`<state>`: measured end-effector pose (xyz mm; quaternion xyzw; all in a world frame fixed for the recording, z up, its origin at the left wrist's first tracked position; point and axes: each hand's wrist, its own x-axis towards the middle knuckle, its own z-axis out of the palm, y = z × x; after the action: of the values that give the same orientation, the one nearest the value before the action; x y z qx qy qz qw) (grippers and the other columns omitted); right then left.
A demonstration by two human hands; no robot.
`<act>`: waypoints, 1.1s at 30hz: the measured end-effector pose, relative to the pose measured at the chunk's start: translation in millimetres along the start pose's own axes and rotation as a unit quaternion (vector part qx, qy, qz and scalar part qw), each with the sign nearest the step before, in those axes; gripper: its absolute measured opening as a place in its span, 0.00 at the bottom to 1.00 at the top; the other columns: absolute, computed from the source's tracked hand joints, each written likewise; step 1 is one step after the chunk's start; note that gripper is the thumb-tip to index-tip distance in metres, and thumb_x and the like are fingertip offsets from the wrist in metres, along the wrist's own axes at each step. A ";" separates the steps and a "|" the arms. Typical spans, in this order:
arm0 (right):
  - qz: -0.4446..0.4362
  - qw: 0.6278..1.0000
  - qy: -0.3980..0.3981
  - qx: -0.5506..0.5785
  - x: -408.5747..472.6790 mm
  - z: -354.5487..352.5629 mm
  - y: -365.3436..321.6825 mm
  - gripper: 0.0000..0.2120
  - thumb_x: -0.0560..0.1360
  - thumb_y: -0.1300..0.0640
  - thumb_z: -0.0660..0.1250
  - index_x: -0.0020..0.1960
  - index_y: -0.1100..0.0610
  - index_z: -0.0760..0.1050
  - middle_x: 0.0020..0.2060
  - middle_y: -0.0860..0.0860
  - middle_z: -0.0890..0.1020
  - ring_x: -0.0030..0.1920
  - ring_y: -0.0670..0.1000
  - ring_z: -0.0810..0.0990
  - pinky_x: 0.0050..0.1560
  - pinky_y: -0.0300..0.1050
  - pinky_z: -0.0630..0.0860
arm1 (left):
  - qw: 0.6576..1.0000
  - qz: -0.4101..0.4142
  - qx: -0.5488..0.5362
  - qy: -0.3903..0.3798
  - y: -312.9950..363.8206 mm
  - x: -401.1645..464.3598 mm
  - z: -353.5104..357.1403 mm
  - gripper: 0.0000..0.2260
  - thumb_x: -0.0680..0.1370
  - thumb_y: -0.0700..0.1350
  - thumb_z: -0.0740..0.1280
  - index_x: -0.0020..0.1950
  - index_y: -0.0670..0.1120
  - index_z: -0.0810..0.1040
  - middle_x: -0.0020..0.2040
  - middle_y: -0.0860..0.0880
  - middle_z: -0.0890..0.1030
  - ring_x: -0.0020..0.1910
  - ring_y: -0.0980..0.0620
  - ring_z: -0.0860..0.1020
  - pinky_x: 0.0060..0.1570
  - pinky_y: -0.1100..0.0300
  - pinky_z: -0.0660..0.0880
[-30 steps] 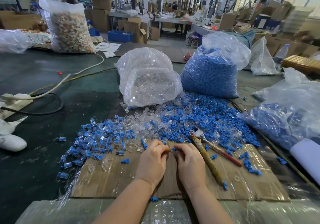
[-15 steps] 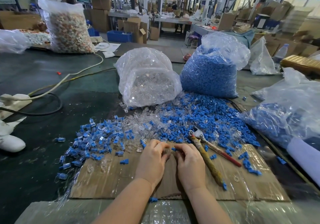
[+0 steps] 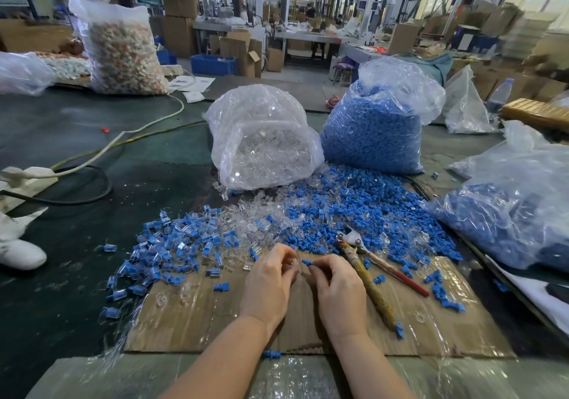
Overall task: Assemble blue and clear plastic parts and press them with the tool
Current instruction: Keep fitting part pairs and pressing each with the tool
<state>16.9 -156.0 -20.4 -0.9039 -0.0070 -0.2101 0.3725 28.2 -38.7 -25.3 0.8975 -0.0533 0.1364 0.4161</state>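
Both hands work close together over the cardboard (image 3: 197,315) at 6 o'clock. Left hand (image 3: 268,281) has its fingers curled round a clear part (image 3: 294,263), which shows only as a glint at the fingertips; right hand (image 3: 335,287) pinches a blue part (image 3: 308,263) between thumb and forefinger, its end pointing toward the clear one. The two parts sit just beside each other, and whether they touch yet I cannot tell.

The step in hand looks like mating the blue piece into the clear shell. To do it well, line the blue end square with the clear opening before pushing, keep the clear part steady in the left fingers, and seat it fully by hand so the tool only has to finish the press. The pliers (image 3: 363,263) lie at 3 o'clock of the right hand, jaws toward the pile, within easy reach, untouched.

Loose stock spreads at 12 o'clock: a blue pile (image 3: 369,214) and clear pieces (image 3: 246,223) mixed at its left edge. Joined pieces (image 3: 172,244) appear to collect at 10 o'clock. Behind stand a clear bag (image 3: 261,140) at 12 o'clock and a blue bag (image 3: 375,133) at 1 o'clock.

No brand, label or legible writing shows on the parts, bags or pliers; sheets of paper far back at 11 o'clock are too small to read.
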 end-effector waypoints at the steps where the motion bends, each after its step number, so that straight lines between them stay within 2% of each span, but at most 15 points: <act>1: -0.001 1.000 0.000 -0.003 0.2 0.0 0.2 0.01 0.75 0.59 0.67 0.45 0.56 0.78 0.40 0.46 0.79 0.44 0.47 0.76 0.48 0.41 0.72 | 1.000 -0.002 -0.002 0.000 -0.1 -0.4 -0.3 0.07 0.77 0.43 0.65 0.53 0.51 0.73 0.48 0.54 0.78 0.47 0.59 0.75 0.50 0.66 0.74; 6: -0.011 1.000 0.002 -0.007 -0.1 0.6 0.7 0.02 0.75 0.59 0.67 0.45 0.56 0.77 0.39 0.45 0.78 0.43 0.46 0.75 0.45 0.38 0.69 | 1.000 0.012 0.004 0.000 -0.4 0.6 -1.9 0.11 0.79 0.42 0.62 0.60 0.52 0.75 0.49 0.56 0.74 0.48 0.59 0.73 0.51 0.66 0.71; 8: -0.013 1.000 0.003 -0.008 -0.1 0.9 0.3 0.02 0.75 0.59 0.66 0.45 0.56 0.77 0.39 0.45 0.77 0.42 0.45 0.74 0.44 0.36 0.68 | 1.000 0.000 -0.009 0.007 -0.2 1.2 -2.9 0.12 0.79 0.42 0.62 0.60 0.52 0.75 0.48 0.56 0.73 0.47 0.58 0.73 0.50 0.65 0.72; 10: -0.016 1.000 0.001 -0.007 0.1 1.0 0.3 0.02 0.76 0.59 0.66 0.45 0.56 0.77 0.39 0.45 0.78 0.42 0.45 0.74 0.44 0.36 0.67 | 0.999 -0.022 -0.033 0.018 -0.7 1.6 -3.6 0.11 0.78 0.41 0.63 0.59 0.50 0.75 0.47 0.56 0.75 0.46 0.59 0.74 0.48 0.68 0.72; 12: -0.017 1.000 -0.002 -0.006 -0.2 0.8 0.5 0.02 0.76 0.58 0.66 0.45 0.56 0.77 0.39 0.45 0.78 0.42 0.45 0.74 0.44 0.36 0.67 | 0.996 -0.049 -0.067 0.027 -0.9 1.2 -4.4 0.09 0.77 0.41 0.65 0.56 0.49 0.75 0.45 0.56 0.76 0.45 0.61 0.75 0.46 0.72 0.71; 15: -0.024 1.000 -0.008 -0.008 -0.7 0.3 -0.1 0.03 0.76 0.57 0.65 0.45 0.56 0.77 0.39 0.45 0.78 0.42 0.44 0.74 0.43 0.35 0.68 | 0.994 -0.062 -0.082 0.021 -0.3 0.8 -5.3 0.05 0.76 0.42 0.66 0.49 0.52 0.75 0.43 0.57 0.77 0.44 0.60 0.76 0.46 0.71 0.72; 19: -0.039 0.999 -0.016 -0.018 -1.1 0.0 -0.5 0.04 0.76 0.56 0.65 0.46 0.56 0.77 0.40 0.46 0.78 0.43 0.45 0.74 0.45 0.36 0.70 | 0.996 -0.053 -0.070 0.014 0.3 1.1 -6.4 0.08 0.77 0.43 0.66 0.42 0.56 0.72 0.39 0.59 0.77 0.41 0.64 0.75 0.39 0.76 0.69; 23: -0.051 0.998 -0.016 -0.014 -1.5 0.4 0.0 0.03 0.76 0.58 0.66 0.45 0.56 0.77 0.39 0.44 0.77 0.42 0.44 0.73 0.44 0.35 0.68 | 0.996 -0.056 -0.069 0.009 -0.9 1.2 -6.0 0.06 0.77 0.44 0.66 0.43 0.54 0.74 0.38 0.58 0.78 0.40 0.63 0.75 0.40 0.73 0.72; 28: -0.065 0.997 -0.031 -0.035 -1.5 1.6 0.8 0.03 0.76 0.56 0.66 0.44 0.55 0.76 0.39 0.42 0.74 0.41 0.42 0.71 0.44 0.33 0.65 | 0.995 -0.050 -0.090 0.005 -0.1 -0.1 -8.5 0.08 0.77 0.43 0.66 0.46 0.58 0.73 0.37 0.60 0.78 0.39 0.69 0.75 0.40 0.76 0.71; 33: -0.066 0.996 -0.036 -0.047 -1.7 1.6 -1.1 0.05 0.74 0.56 0.68 0.41 0.54 0.74 0.36 0.42 0.73 0.39 0.43 0.70 0.41 0.35 0.64 | 0.995 -0.039 -0.090 -0.014 -0.8 -1.0 -9.2 0.08 0.77 0.42 0.65 0.48 0.57 0.75 0.40 0.61 0.79 0.43 0.65 0.77 0.42 0.76 0.72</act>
<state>15.7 -153.8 -21.2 -0.9249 -0.0706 -0.2014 0.3146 25.5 -31.2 -20.5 0.8595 -0.0362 0.1022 0.4994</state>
